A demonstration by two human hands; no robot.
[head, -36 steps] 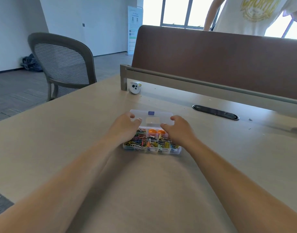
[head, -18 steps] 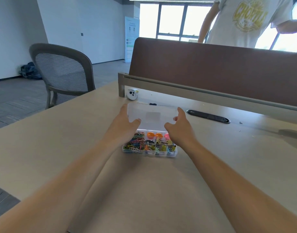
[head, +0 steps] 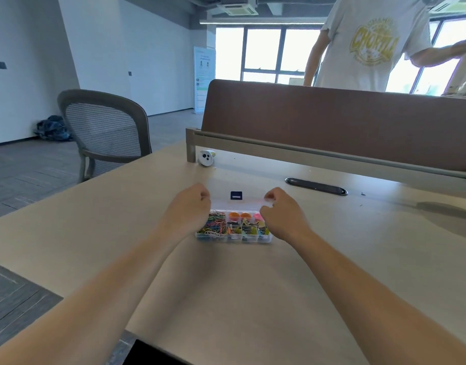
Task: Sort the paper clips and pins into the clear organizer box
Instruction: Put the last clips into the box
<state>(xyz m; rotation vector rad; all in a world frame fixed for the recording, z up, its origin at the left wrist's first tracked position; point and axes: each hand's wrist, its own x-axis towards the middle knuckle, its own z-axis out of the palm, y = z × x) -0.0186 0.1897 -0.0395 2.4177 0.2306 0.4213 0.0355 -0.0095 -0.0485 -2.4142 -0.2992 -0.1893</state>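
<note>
Now we have swung the lid (head: 239,200) fully back, both hands (head: 185,209) (head: 284,214) pinching its corners in curled fingers, so the box (head: 233,237) lies open for sorting.

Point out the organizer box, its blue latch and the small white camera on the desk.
organizer box (head: 233,238): head view, front wall.
blue latch (head: 236,195): head view, its face.
white camera (head: 206,158): head view, lens face.

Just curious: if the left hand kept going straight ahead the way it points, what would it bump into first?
Probably the small white camera by the divider; the left hand points roughly there, though depth is unclear.
</note>
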